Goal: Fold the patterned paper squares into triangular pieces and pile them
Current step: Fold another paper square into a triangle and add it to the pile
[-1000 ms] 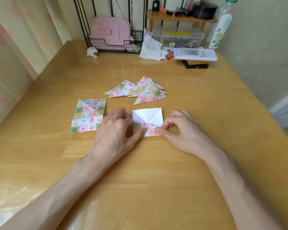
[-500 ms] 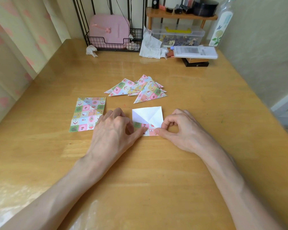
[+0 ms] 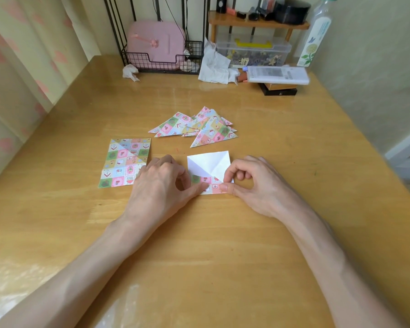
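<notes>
Fingers (image 3: 232,168) of left hand (image 3: 161,185) and right hand (image 3: 253,185) pinching creased white-backed paper square (image 3: 208,162), patterned triangles (image 3: 199,126) piled beyond

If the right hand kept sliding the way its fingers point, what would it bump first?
Probably the left hand. The right hand pinches the half-folded paper square and points leftward along its patterned flap, where the left thumb rests, very close by.

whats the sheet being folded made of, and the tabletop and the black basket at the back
White-backed patterned square sheet: thin matte paper, holding sharp creases. Honey-coloured tabletop: apparently wood, glossy varnish or clear cover; grain and glare show. Black grid basket: probably coated metal wire, thin rigid mesh.
</notes>
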A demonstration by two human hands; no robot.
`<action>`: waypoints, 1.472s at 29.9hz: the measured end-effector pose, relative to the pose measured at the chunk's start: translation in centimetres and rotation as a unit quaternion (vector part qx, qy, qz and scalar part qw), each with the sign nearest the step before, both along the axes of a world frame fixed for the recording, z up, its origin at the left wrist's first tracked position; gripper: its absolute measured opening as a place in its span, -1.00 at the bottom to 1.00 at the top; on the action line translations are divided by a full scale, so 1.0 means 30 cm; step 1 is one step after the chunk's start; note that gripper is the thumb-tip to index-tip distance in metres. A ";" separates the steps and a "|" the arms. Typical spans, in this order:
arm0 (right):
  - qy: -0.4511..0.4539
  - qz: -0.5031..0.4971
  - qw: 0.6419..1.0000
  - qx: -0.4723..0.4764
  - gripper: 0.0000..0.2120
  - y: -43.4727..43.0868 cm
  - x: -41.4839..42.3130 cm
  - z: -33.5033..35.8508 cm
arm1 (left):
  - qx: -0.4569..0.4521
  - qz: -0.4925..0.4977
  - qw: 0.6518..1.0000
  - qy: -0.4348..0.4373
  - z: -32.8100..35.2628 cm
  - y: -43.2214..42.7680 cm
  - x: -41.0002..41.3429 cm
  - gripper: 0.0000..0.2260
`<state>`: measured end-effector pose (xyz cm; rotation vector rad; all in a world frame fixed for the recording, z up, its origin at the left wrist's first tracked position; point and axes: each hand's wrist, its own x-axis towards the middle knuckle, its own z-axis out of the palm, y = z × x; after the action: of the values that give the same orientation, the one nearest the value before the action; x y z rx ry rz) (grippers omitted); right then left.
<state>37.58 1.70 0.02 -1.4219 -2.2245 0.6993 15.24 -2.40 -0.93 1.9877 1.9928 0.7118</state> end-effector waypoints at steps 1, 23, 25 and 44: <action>0.002 -0.001 1.000 -0.003 -0.84 0.000 0.000 0.001 | -0.002 -0.005 1.000 -0.011 -0.003 0.002 -0.004 -0.57; 0.010 0.010 1.000 0.024 -0.87 -0.002 -0.004 -0.003 | -0.010 -0.061 0.998 -0.024 0.002 0.002 -0.053 -0.47; 0.007 0.015 0.999 0.036 -0.88 -0.007 -0.001 -0.003 | -0.014 -0.071 0.997 -0.026 0.003 0.000 -0.049 -0.49; -0.038 0.023 0.998 0.047 -0.87 -0.022 -0.006 0.004 | 0.048 -0.014 0.998 -0.036 -0.024 0.025 0.025 -0.75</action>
<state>37.40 1.05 0.15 -1.3767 -2.3232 0.5556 16.00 -1.65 -1.65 2.0080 1.9191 0.8760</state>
